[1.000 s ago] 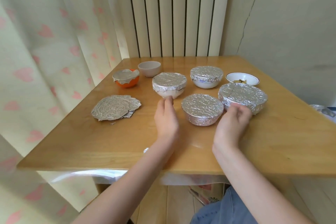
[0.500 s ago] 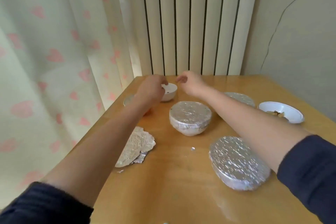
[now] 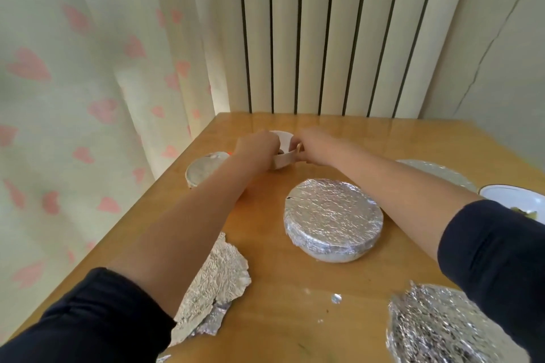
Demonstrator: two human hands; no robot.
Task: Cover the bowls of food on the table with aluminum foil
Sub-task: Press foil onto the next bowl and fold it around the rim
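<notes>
A small uncovered beige bowl (image 3: 283, 153) stands at the far left of the wooden table (image 3: 295, 318). My left hand (image 3: 257, 146) grips its left rim and my right hand (image 3: 314, 147) grips its right rim. A loose crumpled sheet of aluminum foil (image 3: 215, 283) lies near the left edge, partly under my left forearm. A foil-covered white bowl (image 3: 333, 222) sits in the middle. The orange bowl with foil (image 3: 203, 169) sits left of my left wrist.
Another foil-covered bowl (image 3: 433, 324) is at the near right, and one more (image 3: 436, 172) shows behind my right forearm. An uncovered white dish with food (image 3: 519, 200) sits at the right edge. Curtain on the left, radiator behind the table.
Both hands have reached from the near bowls to the far small bowl and closed on its rim. The camera has moved forward and closer to the table.
</notes>
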